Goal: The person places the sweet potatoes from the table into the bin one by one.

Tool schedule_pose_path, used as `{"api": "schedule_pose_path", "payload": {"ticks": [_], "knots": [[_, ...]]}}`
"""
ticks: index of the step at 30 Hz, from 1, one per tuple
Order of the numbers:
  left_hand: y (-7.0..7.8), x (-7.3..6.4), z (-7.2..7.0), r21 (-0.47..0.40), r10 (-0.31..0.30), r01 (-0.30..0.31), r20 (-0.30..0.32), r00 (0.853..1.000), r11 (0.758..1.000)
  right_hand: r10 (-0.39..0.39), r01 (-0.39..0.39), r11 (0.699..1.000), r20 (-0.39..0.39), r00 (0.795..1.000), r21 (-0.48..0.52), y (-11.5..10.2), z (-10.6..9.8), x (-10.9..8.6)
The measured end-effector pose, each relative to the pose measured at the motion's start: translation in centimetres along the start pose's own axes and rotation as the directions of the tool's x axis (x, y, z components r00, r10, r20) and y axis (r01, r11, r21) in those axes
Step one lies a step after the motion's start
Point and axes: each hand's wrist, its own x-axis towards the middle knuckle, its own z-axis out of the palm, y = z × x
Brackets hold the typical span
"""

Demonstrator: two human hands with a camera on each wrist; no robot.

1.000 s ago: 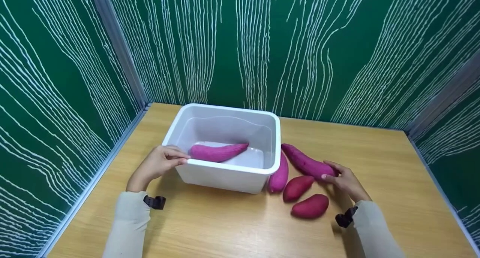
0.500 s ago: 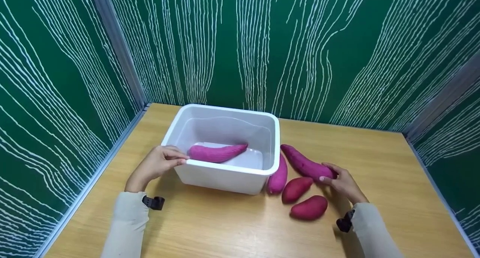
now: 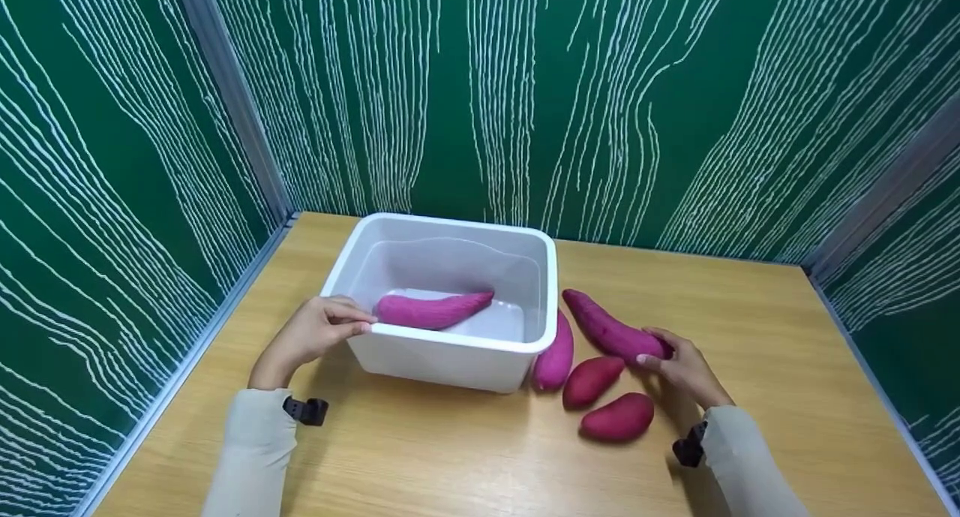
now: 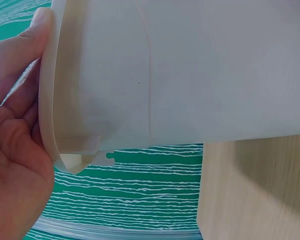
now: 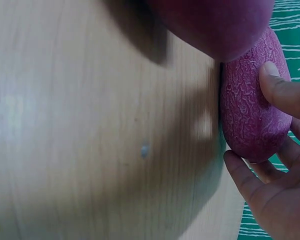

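My left hand (image 3: pixel 311 337) pinches the front-left rim of a white plastic bin (image 3: pixel 450 338), thumb outside in the left wrist view, where the bin's wall (image 4: pixel 190 75) fills much of the frame. Inside the bin lies one purple sweet potato (image 3: pixel 435 311). To the bin's right, my right hand (image 3: pixel 690 367) grips the near end of a long purple sweet potato (image 3: pixel 609 333) on the table. The right wrist view has the thumb against its wrinkled skin (image 5: pixel 252 105) and fingers around its end.
Another purple sweet potato (image 3: pixel 553 358) lies against the bin's right side, partly hidden by it. Two shorter red sweet potatoes (image 3: pixel 592 382) lie in front of the long one. Green walls with white wavy lines (image 3: pixel 502 89) enclose the wooden table (image 3: pixel 450 457) at the back and sides.
My right hand has closed in slightly around the long sweet potato's near end. The left hand stays on the bin's rim, and the view has shifted a little.
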Motion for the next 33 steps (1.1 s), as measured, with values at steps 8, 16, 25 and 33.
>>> {"api": "schedule_pose_path", "payload": {"ticks": [8, 16, 25, 33], "knots": [[0.2, -0.1, -0.1, -0.011, -0.009, 0.009, -0.004, 1.000, 1.000, 0.009, -0.009, 0.999, 0.012, 1.000, -0.032, -0.6, -0.2, -0.2], [0.2, -0.1, 0.0, -0.007, -0.027, 0.027, 0.000, 1.000, 1.000, -0.020, 0.022, 0.996, 0.016, 1.000, -0.082, -1.4, -0.4, -0.4], [0.0, 0.1, 0.1, -0.020, -0.005, 0.005, -0.003, 1.000, 1.000, -0.014, 0.015, 0.995, 0.006, 1.000, -0.101, -1.5, -0.5, -0.2], [0.1, 0.2, 0.0, -0.015, -0.006, 0.006, -0.002, 1.000, 1.000, -0.022, 0.023, 0.996, 0.011, 1.000, -0.086, -1.6, -0.7, -0.5]]}}
